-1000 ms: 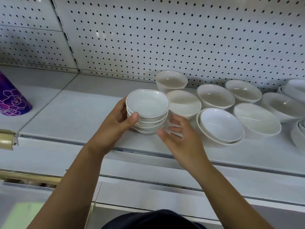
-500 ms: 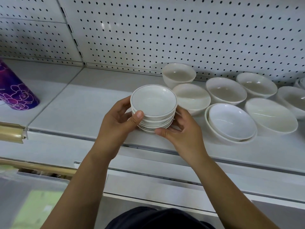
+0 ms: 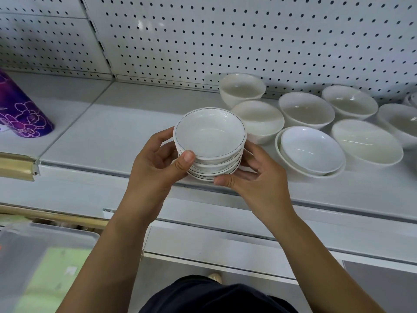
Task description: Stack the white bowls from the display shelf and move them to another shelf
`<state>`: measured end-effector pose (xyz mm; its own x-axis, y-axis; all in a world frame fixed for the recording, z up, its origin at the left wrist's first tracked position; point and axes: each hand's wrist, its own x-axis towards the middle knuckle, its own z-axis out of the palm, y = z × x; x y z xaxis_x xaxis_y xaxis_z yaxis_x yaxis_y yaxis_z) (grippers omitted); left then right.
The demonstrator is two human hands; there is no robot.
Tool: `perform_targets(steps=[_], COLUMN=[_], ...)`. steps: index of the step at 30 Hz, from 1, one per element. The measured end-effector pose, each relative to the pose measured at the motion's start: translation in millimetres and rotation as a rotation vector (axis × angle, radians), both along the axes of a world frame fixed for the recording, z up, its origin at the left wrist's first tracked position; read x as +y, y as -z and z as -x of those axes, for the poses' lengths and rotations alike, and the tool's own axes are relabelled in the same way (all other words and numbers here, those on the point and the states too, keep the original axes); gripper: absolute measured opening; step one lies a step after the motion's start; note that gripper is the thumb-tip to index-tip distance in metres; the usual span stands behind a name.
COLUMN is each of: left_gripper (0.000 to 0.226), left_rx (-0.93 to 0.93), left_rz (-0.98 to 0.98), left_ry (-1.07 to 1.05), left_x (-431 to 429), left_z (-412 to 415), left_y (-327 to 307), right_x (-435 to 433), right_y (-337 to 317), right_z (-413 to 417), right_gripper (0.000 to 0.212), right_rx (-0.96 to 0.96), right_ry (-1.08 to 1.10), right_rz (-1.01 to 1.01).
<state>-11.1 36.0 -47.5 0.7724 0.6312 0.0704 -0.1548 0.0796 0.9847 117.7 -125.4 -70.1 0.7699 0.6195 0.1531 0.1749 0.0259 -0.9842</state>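
Note:
A stack of small white bowls (image 3: 209, 136) with thin dark rim lines sits between both my hands, over the front part of the white display shelf (image 3: 108, 136). My left hand (image 3: 158, 163) grips its left side, thumb on the top bowl's rim. My right hand (image 3: 257, 177) cups the stack's right side and underside with curled fingers. Whether the stack rests on the shelf or is lifted off it, I cannot tell. Several larger white bowls (image 3: 306, 111) stand loose on the shelf to the right, and a nested pair (image 3: 312, 150) lies right beside my right hand.
A purple flowered cup (image 3: 20, 114) stands at the shelf's far left. A white pegboard wall (image 3: 225, 37) backs the shelf. Below left lies a clear plastic bin (image 3: 40, 263) with a gold rail (image 3: 15, 166) above it. A lower shelf edge (image 3: 225, 245) runs under my arms.
My right hand came in from just off the stack and now cups its right side and bottom. The left hand kept its grip. The stack has drawn slightly nearer to me.

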Motion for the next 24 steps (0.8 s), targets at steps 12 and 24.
perform_targets(steps=[12, 24], left_gripper=[0.061, 0.062], left_rx=[-0.057, -0.074], left_rz=[-0.017, -0.019], left_ry=[0.119, 0.401], left_x=[-101, -295], left_z=[-3, -27], left_y=[-32, -52], right_x=[-113, -332], right_y=[-32, -56], right_z=[16, 44], right_gripper=[0.086, 0.082], right_rx=[-0.042, -0.021], right_ry=[0.129, 0.406], right_rz=[-0.045, -0.047])
